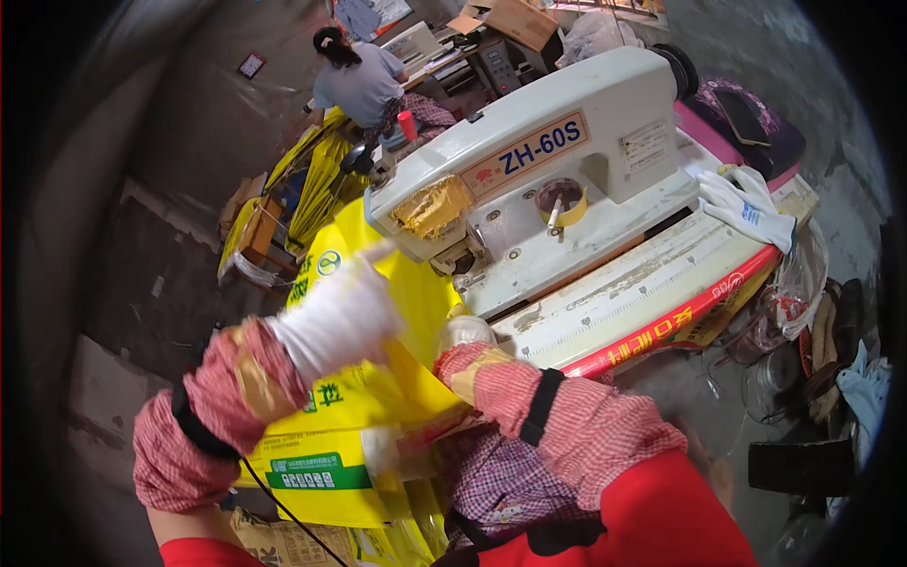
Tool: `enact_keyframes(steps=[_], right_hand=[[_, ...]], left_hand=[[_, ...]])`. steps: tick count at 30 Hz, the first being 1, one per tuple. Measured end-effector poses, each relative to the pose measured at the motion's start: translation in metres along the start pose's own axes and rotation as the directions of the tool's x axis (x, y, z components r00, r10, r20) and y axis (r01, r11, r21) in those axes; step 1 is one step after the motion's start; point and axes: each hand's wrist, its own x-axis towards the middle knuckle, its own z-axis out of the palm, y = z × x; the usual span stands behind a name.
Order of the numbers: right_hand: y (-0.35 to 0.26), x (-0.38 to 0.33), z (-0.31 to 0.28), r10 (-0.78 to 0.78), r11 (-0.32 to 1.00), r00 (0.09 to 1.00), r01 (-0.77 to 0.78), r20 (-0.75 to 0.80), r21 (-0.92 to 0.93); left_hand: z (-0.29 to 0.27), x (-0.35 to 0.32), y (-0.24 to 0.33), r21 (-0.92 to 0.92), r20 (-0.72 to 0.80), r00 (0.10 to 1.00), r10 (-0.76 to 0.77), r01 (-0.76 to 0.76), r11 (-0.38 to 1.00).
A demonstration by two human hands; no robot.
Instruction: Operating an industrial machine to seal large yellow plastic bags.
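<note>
A large yellow plastic bag [416,307] with green print hangs beside the head of a white industrial sewing machine [567,132], its upper part reaching the needle area. My left hand [345,317], in a white glove, is over the bag's face; motion blur smears its fingers. Just in front of the needle area, my right hand [466,332], in a pale glove, is closed at the bag's edge, its fingertips partly hidden. More yellow bags [321,472] lie low in front of me, below my left forearm. Both forearms wear red checked sleeve covers with black bands.
White gloves [746,208] and a phone [742,116] lie at the machine's right end. A red printed strip [661,326] runs along the bed's near edge. A roll of tape [562,202] sits on the machine. Further back, a person [359,80] sits near yellow bags [316,180].
</note>
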Motion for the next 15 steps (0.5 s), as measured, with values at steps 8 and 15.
enact_keyframes(steps=[8, 15], right_hand=[[-0.143, -0.024, 0.039, -0.242, 0.147, 0.939, -0.214, -0.245, -0.966], [-0.198, -0.016, 0.004, 0.274, 0.251, 0.955, -0.182, -0.111, -0.951]], left_hand=[[0.020, 0.009, 0.098, -0.667, -0.298, 0.872, 0.387, -0.481, 0.570], [0.090, 0.076, 0.058, -0.455, -0.299, 0.939, 0.170, -0.297, 0.840]])
